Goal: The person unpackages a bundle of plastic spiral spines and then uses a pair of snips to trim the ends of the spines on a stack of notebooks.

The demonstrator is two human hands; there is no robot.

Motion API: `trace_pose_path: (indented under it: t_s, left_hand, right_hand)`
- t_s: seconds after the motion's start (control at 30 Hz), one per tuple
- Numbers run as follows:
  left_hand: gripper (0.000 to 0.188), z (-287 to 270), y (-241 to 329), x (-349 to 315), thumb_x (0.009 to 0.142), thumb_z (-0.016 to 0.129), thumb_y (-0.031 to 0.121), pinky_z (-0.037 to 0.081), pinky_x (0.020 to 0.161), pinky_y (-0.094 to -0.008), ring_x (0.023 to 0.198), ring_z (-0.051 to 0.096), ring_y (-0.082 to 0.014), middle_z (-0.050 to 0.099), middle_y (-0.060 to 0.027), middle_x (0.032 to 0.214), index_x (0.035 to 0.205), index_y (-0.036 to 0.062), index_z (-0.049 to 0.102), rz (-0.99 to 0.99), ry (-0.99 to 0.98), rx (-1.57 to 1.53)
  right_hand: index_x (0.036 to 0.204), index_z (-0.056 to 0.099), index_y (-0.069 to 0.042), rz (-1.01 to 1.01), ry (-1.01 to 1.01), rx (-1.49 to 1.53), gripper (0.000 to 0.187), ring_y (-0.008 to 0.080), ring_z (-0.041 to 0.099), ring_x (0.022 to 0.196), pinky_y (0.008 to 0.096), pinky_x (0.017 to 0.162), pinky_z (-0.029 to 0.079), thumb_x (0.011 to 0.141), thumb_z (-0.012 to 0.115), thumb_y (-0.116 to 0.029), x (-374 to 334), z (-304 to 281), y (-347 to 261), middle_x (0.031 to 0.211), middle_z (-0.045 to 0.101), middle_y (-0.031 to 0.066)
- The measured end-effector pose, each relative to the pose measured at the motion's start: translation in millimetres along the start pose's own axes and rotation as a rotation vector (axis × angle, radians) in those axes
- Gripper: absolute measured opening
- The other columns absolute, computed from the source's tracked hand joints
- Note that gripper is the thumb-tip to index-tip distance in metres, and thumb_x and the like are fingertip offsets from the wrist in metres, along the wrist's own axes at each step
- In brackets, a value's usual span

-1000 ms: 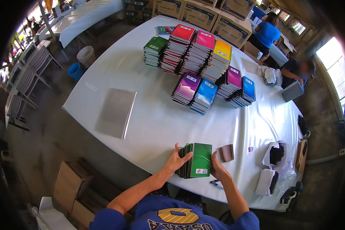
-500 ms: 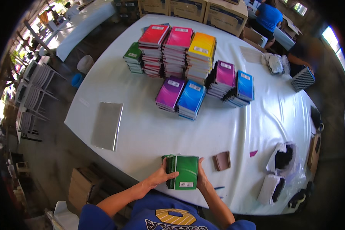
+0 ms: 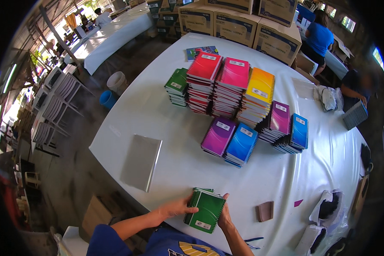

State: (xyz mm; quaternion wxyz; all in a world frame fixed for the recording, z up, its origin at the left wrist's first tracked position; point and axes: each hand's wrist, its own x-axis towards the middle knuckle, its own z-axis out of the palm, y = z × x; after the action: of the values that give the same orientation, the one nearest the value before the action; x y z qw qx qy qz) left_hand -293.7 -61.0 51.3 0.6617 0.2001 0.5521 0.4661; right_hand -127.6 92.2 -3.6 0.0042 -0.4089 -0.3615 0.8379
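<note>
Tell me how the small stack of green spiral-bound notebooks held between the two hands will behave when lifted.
The stack of green spiral-bound notebooks will probably lift as one fairly stiff block, since the left hand and right hand press it from both sides. The glossy covers look slippery, so loosely held notebooks may slide apart. Being only a few thin books, it likely feels light.

Head camera is looking steeply down from the wearer's head, facing forward across the white table (image 3: pixel 166 123); near edge is lying close, far cardboard boxes (image 3: pixel 239 25) are sitting distant.
</note>
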Motion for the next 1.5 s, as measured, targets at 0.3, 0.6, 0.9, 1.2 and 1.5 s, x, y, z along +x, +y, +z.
trace_pose_path:
  t_s: [0.3,0.6,0.9,1.2,1.5]
  left_hand:
    - [0.115,-89.7,16.7,-30.1,0.077,0.079,0.046,0.021,0.116,-0.0385,0.140,0.026,-0.0280,0.023,-0.0198,0.152,0.151,-0.0011,0.004,0.125,0.019,-0.137]
    - [0.136,-159.3,128.5,-97.8,0.062,0.081,0.061,0.018,0.107,-0.0649,0.139,0.010,-0.0561,0.005,-0.0401,0.148,0.150,-0.0004,-0.004,0.309,0.303,0.803]
    - [0.131,-186.9,139.3,-67.1,0.062,0.077,0.065,0.024,0.102,-0.0708,0.136,0.013,-0.0609,0.006,-0.0437,0.146,0.149,0.0000,0.005,0.182,0.092,0.897]
    - [0.136,-155.8,123.4,-64.8,0.059,0.085,0.057,0.017,0.111,-0.0627,0.139,0.004,-0.0596,-0.001,-0.0417,0.148,0.150,0.0025,0.000,0.477,-0.029,0.855]
    - [0.142,-151.8,124.3,41.2,0.056,0.073,0.077,0.029,0.111,-0.0539,0.136,0.027,-0.0529,0.018,-0.0452,0.144,0.151,-0.0047,0.006,-0.256,-0.640,1.191]
  right_hand:
    - [0.129,0.051,0.004,-0.022,-0.231,0.378,0.093,0.0252,0.062,0.109,0.0383,0.093,0.052,0.089,0.024,-0.076,57.0,104.5,7.0,0.123,0.061,0.0177]
    - [0.127,0.053,-0.009,-0.114,-0.129,0.927,0.063,0.0288,0.062,0.111,0.0438,0.096,0.051,0.095,0.041,-0.063,65.1,275.5,-53.9,0.126,0.059,0.0162]
    - [0.134,0.049,-0.005,-0.147,-0.039,1.011,0.072,0.0286,0.061,0.111,0.0422,0.097,0.050,0.095,0.038,-0.065,79.8,273.1,-27.6,0.128,0.058,0.0163]
    - [0.132,0.043,-0.011,-0.415,0.095,0.944,0.062,0.0302,0.056,0.118,0.0474,0.102,0.047,0.097,0.034,-0.062,51.6,241.7,-35.8,0.129,0.054,0.0160]
    - [0.136,0.048,-0.011,-0.087,-0.023,1.233,0.050,0.0256,0.060,0.111,0.0408,0.096,0.049,0.099,0.046,-0.045,34.0,251.9,0.8,0.130,0.057,0.0145]
